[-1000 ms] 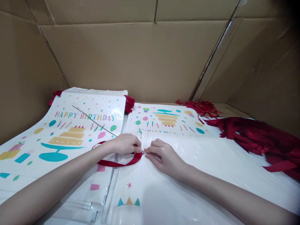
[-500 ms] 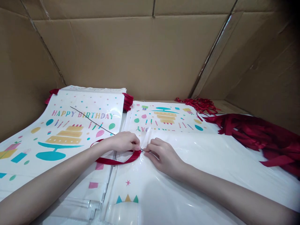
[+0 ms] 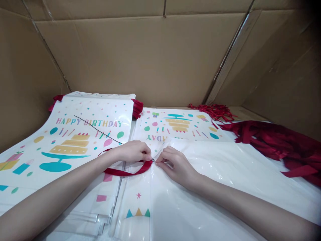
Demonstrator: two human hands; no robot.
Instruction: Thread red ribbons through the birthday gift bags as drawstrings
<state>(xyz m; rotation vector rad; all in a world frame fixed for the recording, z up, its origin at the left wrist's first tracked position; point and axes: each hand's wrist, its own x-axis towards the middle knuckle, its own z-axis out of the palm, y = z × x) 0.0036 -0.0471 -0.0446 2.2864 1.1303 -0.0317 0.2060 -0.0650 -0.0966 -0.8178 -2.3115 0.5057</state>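
Note:
My left hand [image 3: 134, 151] is closed in a pinch on the end of a dark red ribbon [image 3: 130, 173], which loops below it. A thin dark wire [image 3: 94, 128] runs from this hand up to the left, and a small dark hook-like tip shows just beyond the fingertips. Fingertips of my right hand [image 3: 173, 162] pinch the edge of a white glossy plastic bag [image 3: 200, 201] close beside that tip. The bag is folded over, with part of its printed side showing at the left. Whether the ribbon passes through the bag is hidden by the fingers.
On the left lies a stack of printed "Happy Birthday" bags [image 3: 82, 134] with red ribbons at its sides. More printed bags [image 3: 180, 125] lie behind my hands. Loose red ribbons [image 3: 273, 140] and a tangle of red cords [image 3: 214, 112] sit at right. Cardboard walls [image 3: 140, 60] surround the work area.
The raised flap of white bag by my right fingers has moved down and to the right, uncovering more print behind. Both hands stay in nearly the same place.

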